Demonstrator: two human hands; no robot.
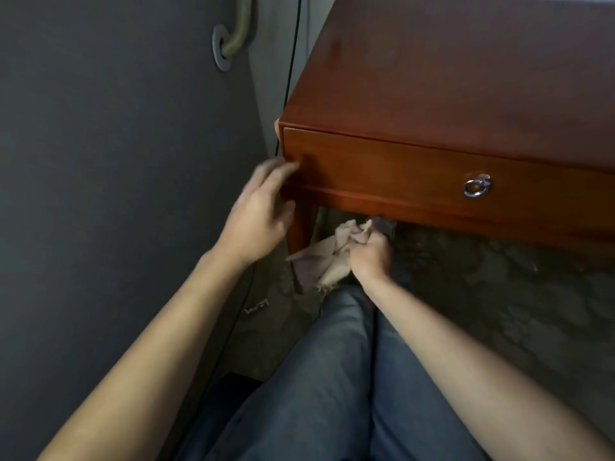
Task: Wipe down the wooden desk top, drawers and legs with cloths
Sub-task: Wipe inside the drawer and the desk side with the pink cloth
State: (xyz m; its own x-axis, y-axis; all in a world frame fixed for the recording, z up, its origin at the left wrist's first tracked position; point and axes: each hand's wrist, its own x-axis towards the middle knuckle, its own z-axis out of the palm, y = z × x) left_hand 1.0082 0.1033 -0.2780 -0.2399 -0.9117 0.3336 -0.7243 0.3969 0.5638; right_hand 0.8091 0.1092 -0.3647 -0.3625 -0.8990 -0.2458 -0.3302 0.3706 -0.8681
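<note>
The reddish wooden desk (449, 78) fills the upper right, its drawer front (382, 171) carrying a metal ring pull (476, 187). My left hand (263, 207), blurred, reaches with straight fingers to the desk's front left corner, at the top of the leg (299, 227). My right hand (371, 252) grips a crumpled beige cloth (327, 257) just below the drawer rail, beside that leg. Part of the cloth hangs down toward the floor.
A dark grey wall (116, 144) runs close along the left, with a pipe and its wall flange (223, 44) up high. A black cable (293, 61) hangs behind the desk. My jeans-clad legs (332, 377) fill the bottom; patterned carpet (499, 294) lies under the desk.
</note>
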